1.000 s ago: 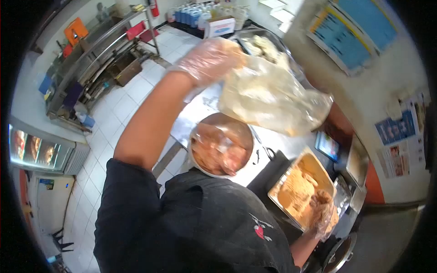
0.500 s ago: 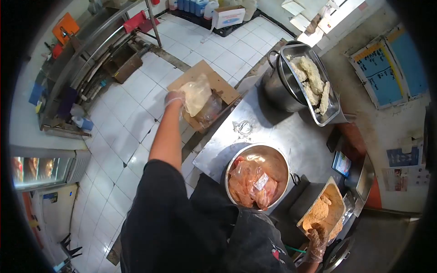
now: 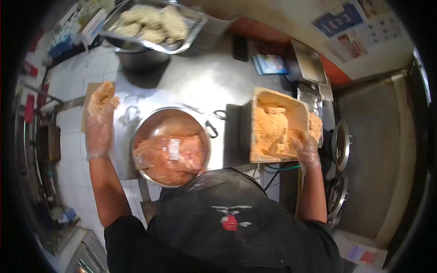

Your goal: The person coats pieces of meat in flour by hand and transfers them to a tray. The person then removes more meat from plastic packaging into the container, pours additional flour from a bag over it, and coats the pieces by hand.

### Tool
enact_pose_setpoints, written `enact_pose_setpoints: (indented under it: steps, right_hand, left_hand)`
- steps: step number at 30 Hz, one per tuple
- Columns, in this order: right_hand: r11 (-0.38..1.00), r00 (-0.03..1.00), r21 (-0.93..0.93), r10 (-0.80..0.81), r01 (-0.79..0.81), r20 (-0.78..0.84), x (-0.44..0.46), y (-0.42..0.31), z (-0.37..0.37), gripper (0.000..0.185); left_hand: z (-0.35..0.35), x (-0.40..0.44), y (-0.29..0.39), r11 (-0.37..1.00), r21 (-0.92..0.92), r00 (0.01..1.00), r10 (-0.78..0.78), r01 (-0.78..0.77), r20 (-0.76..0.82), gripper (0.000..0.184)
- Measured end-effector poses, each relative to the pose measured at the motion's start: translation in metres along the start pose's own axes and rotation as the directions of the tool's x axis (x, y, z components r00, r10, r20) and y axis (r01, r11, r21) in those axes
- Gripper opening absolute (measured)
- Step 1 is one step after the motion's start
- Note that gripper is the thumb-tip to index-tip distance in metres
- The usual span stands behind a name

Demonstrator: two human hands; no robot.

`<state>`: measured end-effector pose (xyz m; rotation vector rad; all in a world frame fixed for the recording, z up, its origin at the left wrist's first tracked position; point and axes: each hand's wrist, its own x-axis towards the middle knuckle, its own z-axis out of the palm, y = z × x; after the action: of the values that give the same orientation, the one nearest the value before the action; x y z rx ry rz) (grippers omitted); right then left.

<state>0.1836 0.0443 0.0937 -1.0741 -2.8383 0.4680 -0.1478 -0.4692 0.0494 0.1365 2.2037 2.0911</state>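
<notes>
My left hand (image 3: 100,125), in a clear plastic glove, is raised beside the left table edge. Its fingers are coated with orange crumbs and look loosely open, with nothing visible in them. My right hand (image 3: 307,150), also gloved, reaches over the near right side of a rectangular tub (image 3: 255,125) of orange breading (image 3: 271,132). Its crumb-covered fingers look apart and touch the breading; their tips are partly hidden. Between my hands stands a round steel bowl (image 3: 170,119) with raw meat in a clear plastic bag (image 3: 170,157) bearing a white label.
At the back left, a metal tray (image 3: 193,34) of pale coated pieces (image 3: 150,22) rests on a steel pot (image 3: 141,59). Black-handled scissors (image 3: 212,129) lie beside the bowl. A phone (image 3: 240,48) and a blue booklet-like item (image 3: 271,64) lie farther back. Lidded pots (image 3: 341,141) stand right.
My left hand has let go of the clear plastic bag it held over the cardboard box and come back beside the table. The view has turned right. My right hand remains at the breading tub.
</notes>
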Motion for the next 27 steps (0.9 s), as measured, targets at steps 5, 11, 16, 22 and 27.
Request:
enact_pose_setpoints:
  steps: [5,11,16,22,27]
  right_hand:
    - [0.875,0.877,-0.079,-0.468,0.477,0.105,0.068,0.043,0.034,0.068]
    - [0.599,0.519,-0.097,-0.589,0.795,0.619,0.099,0.029,0.051,0.061]
    - [0.639,0.426,0.102,-0.615,0.763,0.664,0.106,0.088,0.039,0.059]
    - [0.902,0.792,-0.062,-0.339,0.426,0.507,0.158,0.095,0.109,0.082]
    - [0.954,0.767,0.274,-0.264,0.12,0.585,0.157,0.069,0.087,0.094]
  left_hand:
    - [0.186,-0.088,0.088,0.95,0.301,0.835,-0.1,-0.081,0.541,0.064]
    - [0.397,-0.12,0.043,0.749,0.559,0.647,-0.234,-0.356,0.725,0.081]
    - [0.457,-0.126,-0.023,0.388,0.885,0.697,-0.561,-0.256,0.447,0.1]
    - [0.482,-0.1,-0.03,0.35,0.933,0.696,-0.649,-0.086,0.308,0.09]
    - [0.483,-0.096,-0.043,0.528,0.848,0.76,-0.528,-0.055,0.378,0.088]
